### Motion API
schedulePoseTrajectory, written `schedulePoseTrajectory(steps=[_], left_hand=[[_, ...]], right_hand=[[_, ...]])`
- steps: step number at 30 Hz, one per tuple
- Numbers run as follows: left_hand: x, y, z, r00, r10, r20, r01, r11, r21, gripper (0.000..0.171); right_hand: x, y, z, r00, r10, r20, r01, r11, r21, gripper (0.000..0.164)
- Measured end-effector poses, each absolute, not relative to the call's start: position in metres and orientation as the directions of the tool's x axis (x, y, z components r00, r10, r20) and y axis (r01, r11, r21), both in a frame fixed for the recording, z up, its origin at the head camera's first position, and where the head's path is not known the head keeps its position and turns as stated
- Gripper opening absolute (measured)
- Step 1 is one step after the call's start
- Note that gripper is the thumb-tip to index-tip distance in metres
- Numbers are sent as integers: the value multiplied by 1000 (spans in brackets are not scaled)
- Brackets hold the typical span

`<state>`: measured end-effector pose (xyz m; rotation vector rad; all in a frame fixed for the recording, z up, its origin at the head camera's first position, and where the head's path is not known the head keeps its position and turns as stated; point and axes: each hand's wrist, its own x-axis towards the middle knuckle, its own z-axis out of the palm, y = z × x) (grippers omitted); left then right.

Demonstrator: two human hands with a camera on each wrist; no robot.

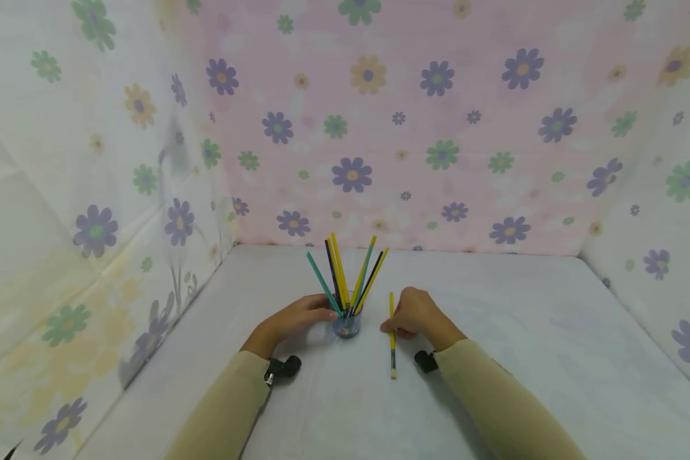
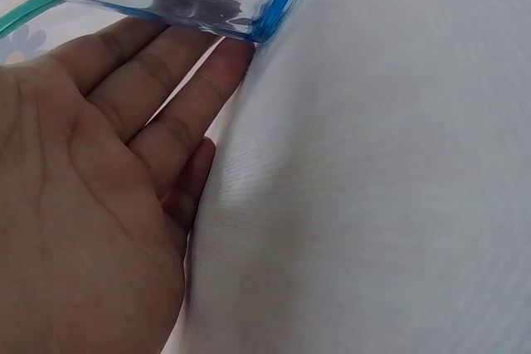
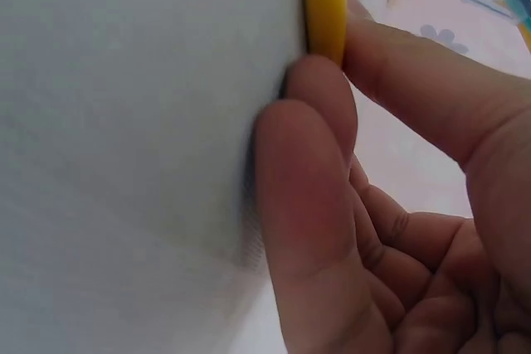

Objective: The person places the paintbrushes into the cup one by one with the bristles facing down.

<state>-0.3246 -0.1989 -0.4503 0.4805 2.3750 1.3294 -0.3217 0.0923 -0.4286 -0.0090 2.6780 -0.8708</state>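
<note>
A clear cup (image 1: 347, 328) with a bluish base stands upright on the table, full of yellow, green and dark-handled paintbrushes (image 1: 339, 271) that fan out at the top. My left hand (image 1: 292, 321) holds the cup from its left side, thumb in front and fingers behind. In the left wrist view those fingers touch the cup (image 2: 187, 6) near its base. To the right of the cup, my right hand (image 1: 418, 313) pinches a yellow paintbrush (image 1: 393, 342) at its handle. That brush lies along the white table, pale bristles toward me.
The white-covered table (image 1: 529, 332) reaches back to a pink flowered cloth wall (image 1: 399, 134). Flowered cloth also hangs along the left and right sides. A small dark wrist device (image 1: 284, 367) is strapped at each sleeve cuff.
</note>
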Motion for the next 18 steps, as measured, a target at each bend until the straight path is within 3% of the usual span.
schedulePoseTrajectory(steps=[10, 18], left_hand=[[-325, -199, -450, -872, 461, -164, 99, 494, 864, 70], [-321, -199, -446, -870, 463, -169, 94, 493, 865, 73]], right_hand=[[-328, 97, -430, -919, -71, -387, 184, 792, -582, 32], [-327, 110, -437, -914, -99, -393, 232, 668, -707, 32]])
